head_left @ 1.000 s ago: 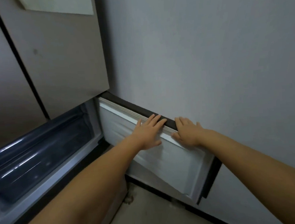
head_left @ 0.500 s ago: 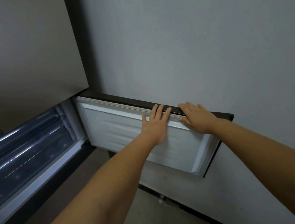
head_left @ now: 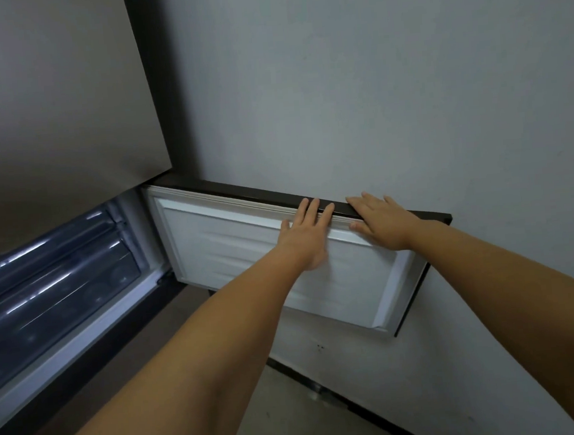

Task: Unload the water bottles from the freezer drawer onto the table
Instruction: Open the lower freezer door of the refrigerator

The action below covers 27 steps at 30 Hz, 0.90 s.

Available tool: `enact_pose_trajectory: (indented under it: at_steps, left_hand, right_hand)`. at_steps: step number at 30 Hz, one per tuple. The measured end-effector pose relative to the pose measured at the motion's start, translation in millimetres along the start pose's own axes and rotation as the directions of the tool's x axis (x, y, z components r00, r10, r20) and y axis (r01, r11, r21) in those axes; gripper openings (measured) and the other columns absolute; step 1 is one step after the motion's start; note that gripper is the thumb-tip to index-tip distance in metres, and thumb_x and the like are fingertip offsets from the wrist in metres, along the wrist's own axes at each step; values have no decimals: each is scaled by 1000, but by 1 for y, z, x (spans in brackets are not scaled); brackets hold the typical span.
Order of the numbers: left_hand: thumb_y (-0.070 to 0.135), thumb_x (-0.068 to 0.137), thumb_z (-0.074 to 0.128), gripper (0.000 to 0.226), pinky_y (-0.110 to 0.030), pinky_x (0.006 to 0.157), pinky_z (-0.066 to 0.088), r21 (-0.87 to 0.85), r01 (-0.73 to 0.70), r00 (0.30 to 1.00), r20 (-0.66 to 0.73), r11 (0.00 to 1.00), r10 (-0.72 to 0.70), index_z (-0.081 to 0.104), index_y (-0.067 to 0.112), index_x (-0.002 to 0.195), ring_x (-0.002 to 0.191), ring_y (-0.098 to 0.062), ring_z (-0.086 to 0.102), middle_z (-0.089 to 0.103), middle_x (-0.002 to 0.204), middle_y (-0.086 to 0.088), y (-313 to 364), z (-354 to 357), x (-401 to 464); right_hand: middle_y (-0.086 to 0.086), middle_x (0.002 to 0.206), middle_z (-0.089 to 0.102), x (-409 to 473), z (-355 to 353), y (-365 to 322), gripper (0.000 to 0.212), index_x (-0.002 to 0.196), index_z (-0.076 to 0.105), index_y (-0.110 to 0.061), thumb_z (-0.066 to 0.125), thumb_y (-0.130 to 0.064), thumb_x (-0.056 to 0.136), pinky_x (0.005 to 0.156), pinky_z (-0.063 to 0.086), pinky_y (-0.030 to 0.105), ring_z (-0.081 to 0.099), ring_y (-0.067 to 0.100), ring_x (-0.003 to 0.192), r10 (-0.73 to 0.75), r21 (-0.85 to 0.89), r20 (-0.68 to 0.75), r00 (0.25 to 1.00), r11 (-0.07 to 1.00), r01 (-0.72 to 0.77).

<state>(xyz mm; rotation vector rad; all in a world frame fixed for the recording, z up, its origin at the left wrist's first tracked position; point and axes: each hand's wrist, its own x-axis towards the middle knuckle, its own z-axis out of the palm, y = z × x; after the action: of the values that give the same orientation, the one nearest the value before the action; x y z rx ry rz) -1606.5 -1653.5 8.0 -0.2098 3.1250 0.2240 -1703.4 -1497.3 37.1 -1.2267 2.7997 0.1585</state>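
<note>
Freezer door wider than before, fingers atop.

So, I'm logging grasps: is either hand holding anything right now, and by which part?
Nothing is gripped. Both the left hand and right hand lie with straight fingers on the top edge of the open freezer door.

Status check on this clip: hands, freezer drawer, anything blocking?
Left hand and right hand flat on open freezer door. Drawer exposed, bottles not discernible. Nothing blocking.
</note>
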Motion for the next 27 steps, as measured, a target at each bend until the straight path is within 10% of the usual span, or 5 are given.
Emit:
enact_pose_trajectory:
  at_steps: [4, 9, 16, 21, 27]
  left_hand:
    - [30, 95, 48, 78, -50, 120, 8, 12, -45, 999, -25, 999, 45, -2, 21, 154, 149, -24, -11, -9, 161, -4, -9, -14, -5]
    - [21, 94, 51, 58, -38, 115, 28, -325, 86, 930, -313, 942, -192, 31, 13, 147, 142, -25, 28, 32, 152, -8, -69, -4, -56]
    - [12, 96, 48, 18, -21, 72, 51, -857, 433, 665, 94, 281, -741, 63, 8, 104, 84, -19, 60, 66, 102, -15, -189, 15, -163]
    - [21, 97, 49, 20, -33, 89, 42, -903, 399, 434, 337, -158, -836, 57, 12, 113, 94, -22, 61, 66, 102, -7, -252, 28, -231]
    - [13, 98, 45, 18, -34, 80, 47, -903, 139, 266, 429, -406, -863, 55, 11, 113, 81, -18, 62, 65, 88, -5, -333, 49, -249]
  right_hand:
    - [8, 162, 5, 6, -7, -6, 59, 154, 4, -11, 24, -37, 104, 120, 4, 44, 0, 21, 150, 4, 38, 13, 1000, 999, -5]
    - [10, 158, 21, 29, -13, -92, 48, 148, 29, -7, 36, -21, 102, 120, 9, 34, 16, 22, 148, -285, 186, -298, 911, 919, 348]
    - [13, 129, 59, 76, 22, -246, 33, 123, 61, -5, 40, -10, 97, 100, 37, 28, 53, 28, 120, -568, 407, -35, 823, 743, 530]
    - [22, 117, 65, 115, 66, -334, 32, 114, 61, 0, 32, -9, 101, 66, 50, 18, 64, 22, 88, -516, 830, 243, 821, 549, 99]
    - [17, 114, 66, 174, 82, -407, 25, 111, 61, -4, 41, -10, 99, 86, 54, 34, 65, 25, 97, -469, 913, 399, 788, 282, -295]
